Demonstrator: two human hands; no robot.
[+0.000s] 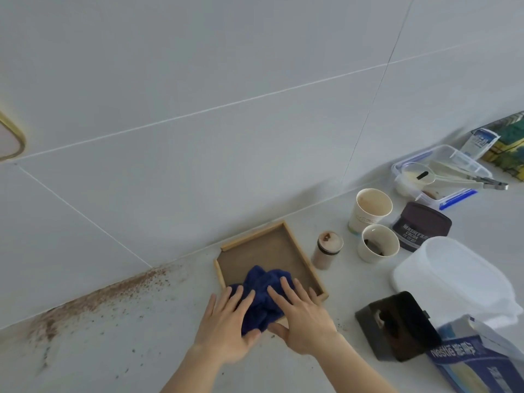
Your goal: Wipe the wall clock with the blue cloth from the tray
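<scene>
From the head view, both hands rest on the blue cloth (262, 296), which lies bunched at the near end of the wooden tray (300, 251) and spills over its near edge onto the table (141, 336). The left hand (226, 327) lies with fingers spread on the cloth's left side, thumb tucked under the lower fold; the right hand (304, 316) lies flat on its right side, fingers extended and thumb apart below. Neither grip is closed around the cloth: fingers are apart, pressing on top. The tray sits against the tiled wall (226, 95). At the far left edge, a gold-rimmed rounded shape, the clock (11, 140), hangs on the wall, mostly cut off. Brown powder (93, 299) is scattered along the wall joint left of the tray. Right of the tray stand a small jar (326, 251), two paper cups (368, 211), a cocoa tin (419, 226) and a white tub (450, 276).
</scene>
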